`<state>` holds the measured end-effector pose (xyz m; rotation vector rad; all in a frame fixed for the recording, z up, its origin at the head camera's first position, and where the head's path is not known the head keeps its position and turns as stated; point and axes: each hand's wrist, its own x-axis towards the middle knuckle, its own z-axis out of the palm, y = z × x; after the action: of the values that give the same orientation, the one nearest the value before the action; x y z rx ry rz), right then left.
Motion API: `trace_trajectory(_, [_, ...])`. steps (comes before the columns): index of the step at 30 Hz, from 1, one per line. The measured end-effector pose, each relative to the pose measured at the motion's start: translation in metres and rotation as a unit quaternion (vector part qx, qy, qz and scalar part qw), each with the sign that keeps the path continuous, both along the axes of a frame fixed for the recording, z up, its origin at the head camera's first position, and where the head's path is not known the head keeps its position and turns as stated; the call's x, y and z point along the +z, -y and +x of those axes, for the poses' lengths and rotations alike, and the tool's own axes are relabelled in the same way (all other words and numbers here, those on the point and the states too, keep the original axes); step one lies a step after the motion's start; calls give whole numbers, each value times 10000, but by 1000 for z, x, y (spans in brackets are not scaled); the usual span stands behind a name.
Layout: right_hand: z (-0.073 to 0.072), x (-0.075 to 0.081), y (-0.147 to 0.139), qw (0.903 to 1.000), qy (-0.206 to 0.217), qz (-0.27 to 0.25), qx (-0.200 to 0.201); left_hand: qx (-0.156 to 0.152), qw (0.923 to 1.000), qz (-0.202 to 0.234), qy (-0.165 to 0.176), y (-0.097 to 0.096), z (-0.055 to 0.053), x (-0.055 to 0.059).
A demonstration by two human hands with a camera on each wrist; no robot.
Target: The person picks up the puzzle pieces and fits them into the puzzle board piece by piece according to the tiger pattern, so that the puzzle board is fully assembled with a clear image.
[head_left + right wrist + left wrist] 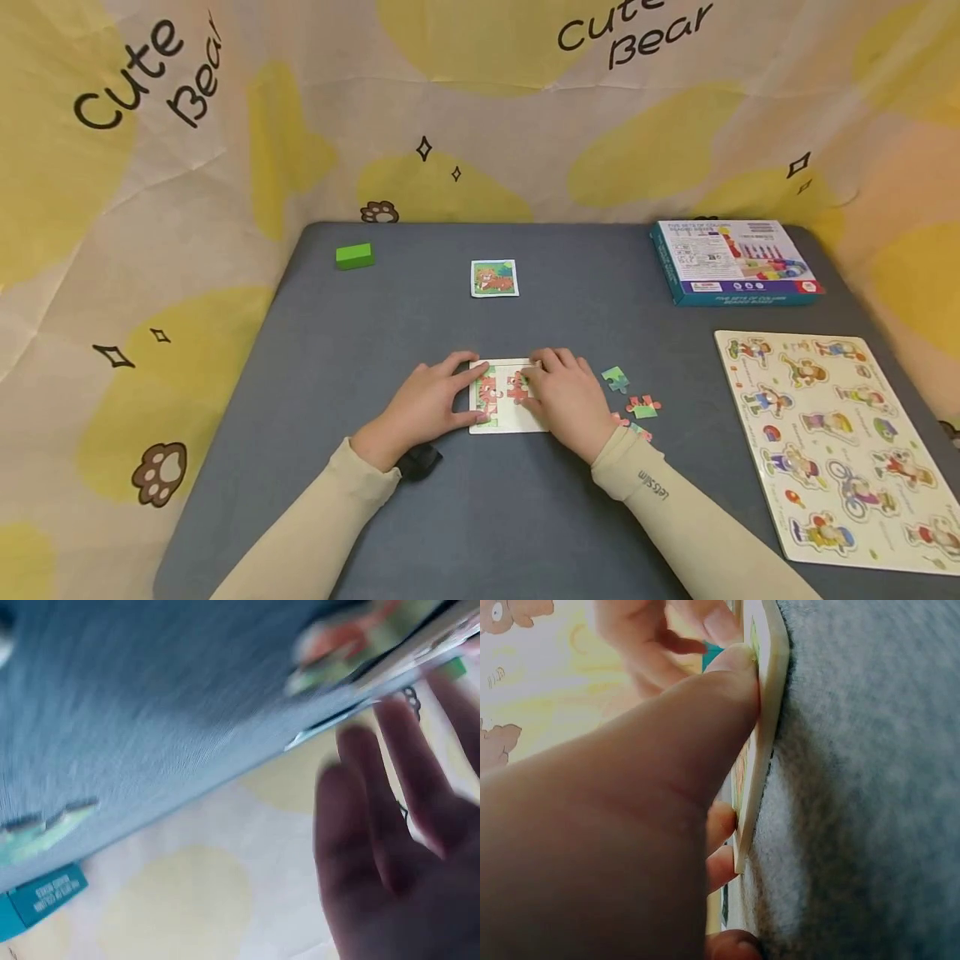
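Left hand [423, 404]: grip on the white puzzle tray's [517, 423] left end, frame centre; best kept braced. Right hand [573, 404]: finger and thumb pinching a red jigsaw piece [515, 387] at the tray; align tabs before pressing. Loose pieces [643, 407]: right of centre. Picture card [494, 279]: upper centre, useful guide.

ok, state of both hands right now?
Left hand: holding the left end of the puzzle board, thumb and fingers spread along it.
Right hand: thumb and finger at a red puzzle piece, apparently pinching it.
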<state>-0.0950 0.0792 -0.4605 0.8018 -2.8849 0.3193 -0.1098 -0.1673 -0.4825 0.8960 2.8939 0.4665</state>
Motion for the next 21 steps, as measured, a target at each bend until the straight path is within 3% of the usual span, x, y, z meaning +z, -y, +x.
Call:
trace_trajectory(4, [-8,2,-3,9974,597,-394,93,73,9999,-19,95,0,0,-1])
trace_trajectory(15, [-21,6,1,9834,1566,-872,292,59,9998,70,177,0,-1,1])
trace_trajectory(18, [-22,6,1,9790,1753,-979,346,45,9998,81,188,1,-1,2])
trace_trajectory(21, [-22,7,2,9798,1682,-960,499,52,9998,83,198,1,-1,2])
